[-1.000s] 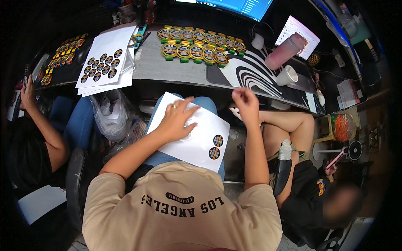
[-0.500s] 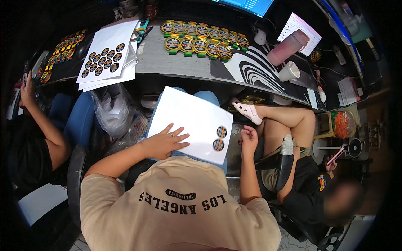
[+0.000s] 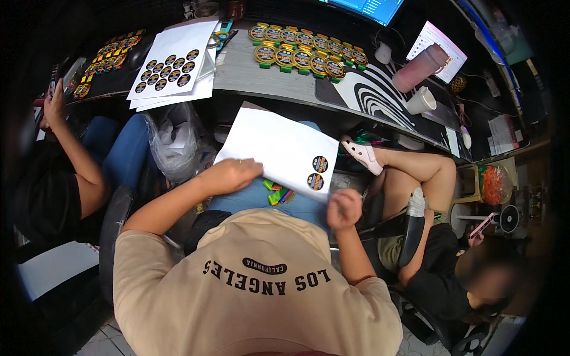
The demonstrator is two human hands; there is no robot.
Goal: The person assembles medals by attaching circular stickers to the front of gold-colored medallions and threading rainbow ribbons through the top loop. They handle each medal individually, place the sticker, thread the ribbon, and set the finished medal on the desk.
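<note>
Below a cluttered grey table point(image 3: 249, 74), a white sticker sheet point(image 3: 279, 148) lies on your lap, your flat left hand point(image 3: 231, 175) pinning its near-left edge, your right hand point(image 3: 344, 209) fisted, seemingly empty, beside two round dark stickers point(image 3: 317, 172).

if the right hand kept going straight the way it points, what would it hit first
Probably the white sticker sheet, near its two round stickers; the right hand sits just below that corner, though depth is unclear.

White sticker sheet point(image 3: 279, 148), black stickers point(image 3: 319, 164)
</note>
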